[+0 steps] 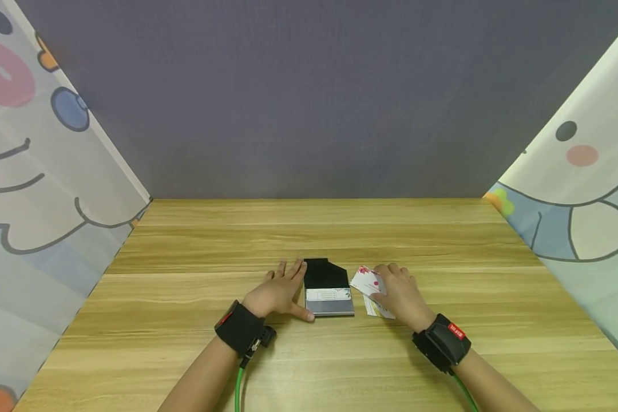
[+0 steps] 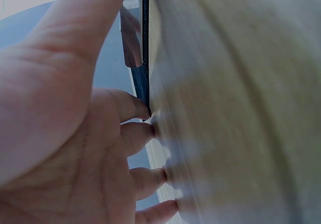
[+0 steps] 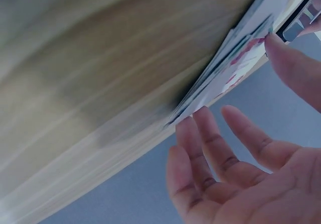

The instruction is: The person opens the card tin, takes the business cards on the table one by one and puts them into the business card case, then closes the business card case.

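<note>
Head view shows a dark grey wall (image 1: 314, 97) behind the far edge of a wooden worktop (image 1: 134, 343). The left hand (image 1: 278, 294) is spread, index finger and thumb at the far-left and near-left corners of an open card case (image 1: 331, 308), midway between the worktop's left and right edges. The right hand (image 1: 401, 294) pinches loose cards (image 1: 367, 279), fanned just right of the case, between thumb and fingertips; how many, I cannot tell. A white card (image 1: 328, 294) sits in the case.
</note>
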`<control>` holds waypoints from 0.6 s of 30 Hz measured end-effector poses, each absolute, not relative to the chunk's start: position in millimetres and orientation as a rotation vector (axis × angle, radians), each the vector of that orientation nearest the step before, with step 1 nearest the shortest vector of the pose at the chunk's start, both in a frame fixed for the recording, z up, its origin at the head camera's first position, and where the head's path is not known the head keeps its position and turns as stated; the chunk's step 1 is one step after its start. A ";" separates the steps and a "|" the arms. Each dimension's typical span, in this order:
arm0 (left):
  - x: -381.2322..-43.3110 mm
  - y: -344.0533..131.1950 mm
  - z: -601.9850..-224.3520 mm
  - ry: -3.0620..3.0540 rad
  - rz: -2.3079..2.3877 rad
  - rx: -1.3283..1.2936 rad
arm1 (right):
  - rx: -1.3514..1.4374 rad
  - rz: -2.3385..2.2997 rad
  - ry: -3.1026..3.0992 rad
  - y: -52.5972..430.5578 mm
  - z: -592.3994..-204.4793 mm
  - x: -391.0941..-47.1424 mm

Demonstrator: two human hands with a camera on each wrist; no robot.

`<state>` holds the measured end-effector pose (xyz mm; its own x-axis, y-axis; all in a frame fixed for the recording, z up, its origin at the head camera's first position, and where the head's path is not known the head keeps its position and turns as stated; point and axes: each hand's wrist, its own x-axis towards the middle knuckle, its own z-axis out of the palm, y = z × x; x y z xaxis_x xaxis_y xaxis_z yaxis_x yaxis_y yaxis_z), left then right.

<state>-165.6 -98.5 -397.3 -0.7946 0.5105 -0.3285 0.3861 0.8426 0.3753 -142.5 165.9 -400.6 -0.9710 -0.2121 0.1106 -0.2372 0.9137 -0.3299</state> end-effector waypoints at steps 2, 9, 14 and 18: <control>-165.7 -98.3 -396.9 2.598 0.407 0.665 | 0.355 0.531 -2.993 165.8 -400.6 -142.3; -164.6 -97.7 -394.0 2.597 0.415 0.663 | 0.348 0.554 -2.964 165.5 -401.0 -141.9; -163.9 -97.7 -393.9 2.597 0.414 0.663 | 0.346 0.561 -2.943 164.9 -401.5 -141.7; -163.5 -97.7 -393.7 2.595 0.406 0.664 | 0.344 0.562 -2.924 164.6 -400.8 -142.9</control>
<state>-163.5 -97.7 -393.7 -0.7933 0.5106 -0.3316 0.3848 0.8426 0.3767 -142.9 164.6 -400.8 -0.9634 -0.1958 0.1831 -0.2497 0.9040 -0.3471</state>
